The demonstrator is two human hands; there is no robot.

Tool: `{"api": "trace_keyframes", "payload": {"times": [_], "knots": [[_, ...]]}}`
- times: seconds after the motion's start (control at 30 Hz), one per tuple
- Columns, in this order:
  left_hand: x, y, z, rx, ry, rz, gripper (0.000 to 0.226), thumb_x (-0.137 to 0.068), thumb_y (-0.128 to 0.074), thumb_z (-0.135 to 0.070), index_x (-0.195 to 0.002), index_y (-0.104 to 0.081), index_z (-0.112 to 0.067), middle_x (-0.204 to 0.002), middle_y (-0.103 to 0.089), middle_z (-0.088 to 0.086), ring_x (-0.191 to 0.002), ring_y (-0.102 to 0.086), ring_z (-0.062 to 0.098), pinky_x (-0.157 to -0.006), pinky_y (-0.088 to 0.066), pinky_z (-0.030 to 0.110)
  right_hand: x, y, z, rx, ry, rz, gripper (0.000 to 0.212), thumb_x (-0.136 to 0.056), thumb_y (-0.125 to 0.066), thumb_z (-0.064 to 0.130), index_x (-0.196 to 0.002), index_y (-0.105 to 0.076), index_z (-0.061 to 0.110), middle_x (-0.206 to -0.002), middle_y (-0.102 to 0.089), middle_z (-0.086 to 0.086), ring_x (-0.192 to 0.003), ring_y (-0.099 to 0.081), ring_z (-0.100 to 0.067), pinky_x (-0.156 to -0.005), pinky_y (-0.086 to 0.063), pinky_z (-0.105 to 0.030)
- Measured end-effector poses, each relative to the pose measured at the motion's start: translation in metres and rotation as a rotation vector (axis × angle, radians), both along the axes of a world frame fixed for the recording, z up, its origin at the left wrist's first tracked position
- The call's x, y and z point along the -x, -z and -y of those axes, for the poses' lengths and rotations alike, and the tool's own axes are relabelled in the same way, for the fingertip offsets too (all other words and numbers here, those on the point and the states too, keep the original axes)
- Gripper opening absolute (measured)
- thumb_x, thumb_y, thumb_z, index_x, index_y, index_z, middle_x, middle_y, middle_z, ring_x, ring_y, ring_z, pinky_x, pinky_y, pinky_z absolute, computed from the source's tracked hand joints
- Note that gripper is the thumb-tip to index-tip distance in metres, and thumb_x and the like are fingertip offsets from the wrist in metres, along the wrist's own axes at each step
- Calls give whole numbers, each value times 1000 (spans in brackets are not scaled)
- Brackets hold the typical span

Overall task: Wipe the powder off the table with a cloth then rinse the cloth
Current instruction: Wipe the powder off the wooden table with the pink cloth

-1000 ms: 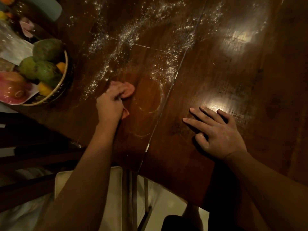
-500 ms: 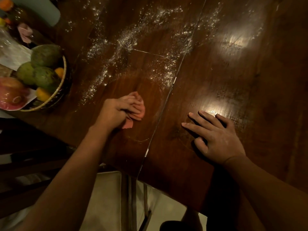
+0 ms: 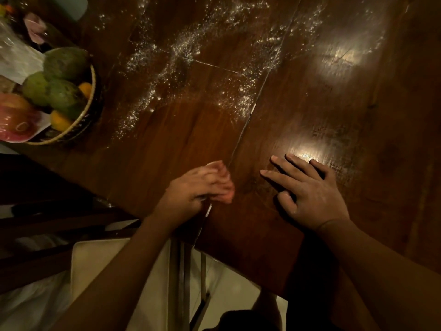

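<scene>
White powder [image 3: 188, 51] lies scattered over the far middle of the dark wooden table [image 3: 310, 103]. My left hand [image 3: 191, 189] grips a small pink cloth [image 3: 225, 185] and presses it on the table near the front edge, right beside the seam between two boards. The cloth is mostly hidden under my fingers and the hand is blurred. My right hand [image 3: 307, 192] lies flat on the table to the right of the seam, fingers spread, holding nothing.
A woven basket [image 3: 89, 113] with green and orange fruit stands at the left edge, with a pink plate [image 3: 14, 125] beside it. A chair with a pale cushion [image 3: 100, 271] stands below the table's front edge. Bright light glare marks the right board.
My left hand has dragged the cloth toward me and to the right, from the powder's lower edge to the seam near the front edge. My right hand has stayed flat in place.
</scene>
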State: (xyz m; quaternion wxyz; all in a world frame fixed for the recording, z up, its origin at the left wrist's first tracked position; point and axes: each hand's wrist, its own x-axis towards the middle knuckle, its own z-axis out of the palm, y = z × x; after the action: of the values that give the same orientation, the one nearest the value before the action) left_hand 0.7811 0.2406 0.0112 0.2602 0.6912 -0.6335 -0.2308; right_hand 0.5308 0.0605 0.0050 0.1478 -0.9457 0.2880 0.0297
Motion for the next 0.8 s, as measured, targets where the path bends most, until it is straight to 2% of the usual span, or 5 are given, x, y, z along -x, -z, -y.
{"api": "trace_keyframes", "payload": {"times": [0.13, 0.3, 0.47, 0.6, 0.8], "knots": [[-48, 3, -59, 1, -502, -66, 48, -77, -54, 18, -102, -73, -18, -122, -68, 9, -123, -59, 24, -109, -43, 47, 0, 0, 0, -6, -7, 14, 52, -92, -33, 40, -142, -42, 54, -159, -29, 20, -150, -20, -8, -116, -16, -45], [-5, 15, -48, 60, -1167, 82, 39, -87, -52, 10, -119, -68, -7, -131, -62, 14, -126, -55, 27, -103, -26, -2, 0, 0, -1, -1, -17, 6, 52, -93, -33, 42, -143, -40, 53, -159, -29, 19, -150, -20, -8, -115, -19, -48], [123, 13, 2, 17, -705, 21, 77, -85, -53, 9, -128, -50, -54, -139, -54, -10, -130, -50, 15, -103, -48, 40, 0, -2, -2, -21, -9, 5, 51, -93, -34, 42, -142, -42, 53, -159, -31, 19, -150, -19, -8, -113, -17, -46], [121, 6, -19, 114, -211, 75, 58, -76, -60, -5, -129, -59, -29, -138, -57, -6, -137, -43, 10, -110, -38, 41, -1, -3, -2, -44, 1, 5, 51, -93, -35, 41, -142, -41, 55, -159, -29, 20, -151, -15, -5, -114, -15, -43], [71, 9, -30, -37, -1212, 52, 58, -75, -69, 0, -128, -62, -23, -143, -53, 3, -139, -43, 26, -114, -37, 45, 1, -1, 1, -99, -23, 59, 51, -93, -39, 40, -142, -41, 52, -160, -27, 20, -151, -11, -4, -118, -9, -44]]}}
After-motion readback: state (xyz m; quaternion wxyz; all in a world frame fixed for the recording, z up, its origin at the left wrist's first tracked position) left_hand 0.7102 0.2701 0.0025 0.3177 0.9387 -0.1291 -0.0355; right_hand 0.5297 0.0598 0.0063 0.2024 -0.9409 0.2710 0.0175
